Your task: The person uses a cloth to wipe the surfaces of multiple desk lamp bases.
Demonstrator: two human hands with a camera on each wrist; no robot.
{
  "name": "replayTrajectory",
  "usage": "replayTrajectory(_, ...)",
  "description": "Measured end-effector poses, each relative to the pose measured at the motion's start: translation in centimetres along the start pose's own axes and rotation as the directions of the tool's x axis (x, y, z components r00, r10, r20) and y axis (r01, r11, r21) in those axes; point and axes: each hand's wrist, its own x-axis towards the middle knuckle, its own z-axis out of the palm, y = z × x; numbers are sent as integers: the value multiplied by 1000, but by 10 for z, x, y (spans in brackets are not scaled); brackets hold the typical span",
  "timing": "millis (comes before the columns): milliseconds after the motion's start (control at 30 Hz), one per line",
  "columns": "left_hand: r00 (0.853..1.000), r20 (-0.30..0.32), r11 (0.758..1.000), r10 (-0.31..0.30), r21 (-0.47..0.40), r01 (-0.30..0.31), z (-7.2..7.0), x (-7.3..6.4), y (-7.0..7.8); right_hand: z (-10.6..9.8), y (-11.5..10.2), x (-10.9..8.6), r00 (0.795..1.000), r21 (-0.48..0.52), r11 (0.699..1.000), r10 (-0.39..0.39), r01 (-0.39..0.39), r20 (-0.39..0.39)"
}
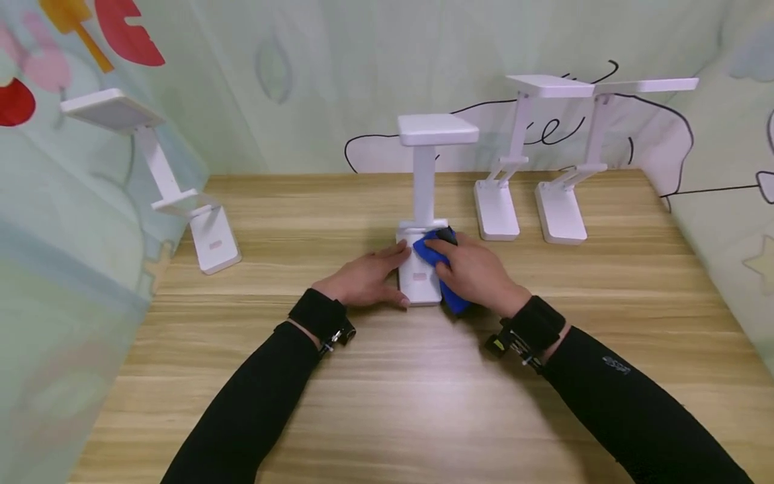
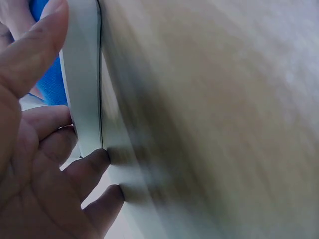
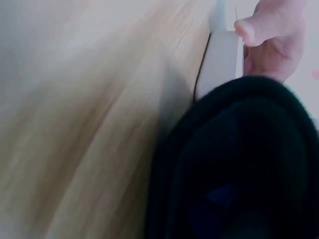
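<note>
A white desk lamp (image 1: 424, 181) stands upright in the middle of the wooden table, its flat head over its base (image 1: 420, 290). My left hand (image 1: 370, 277) holds the left side of that base, thumb at the front corner and fingers along the edge. In the left wrist view the base's side (image 2: 84, 74) runs between thumb and fingers. My right hand (image 1: 480, 274) grips a blue cloth (image 1: 455, 297) with a dark part showing on top, pressed against the base's right side. A dark shape (image 3: 239, 149) close to the camera hides the right hand's fingers in the right wrist view.
Another white desk lamp (image 1: 216, 245) stands at the table's left edge, its head tilted outward. Two more white lamps, one (image 1: 497, 212) nearer and one (image 1: 561, 215) farther right, stand at the back right. Behind the wooden table (image 1: 387, 403) hangs a printed curtain (image 1: 314, 81).
</note>
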Motion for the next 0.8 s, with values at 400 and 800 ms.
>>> replayTrajectory(400,1000,1,1000,-14,1,14,0,-1,0,-10,4,-30,904,22,914,-403,405,142)
replayTrajectory(800,1000,-13,1000,-1,-20,1,2,2,-1,1,5,-1,971,-48,970,-235,238,53)
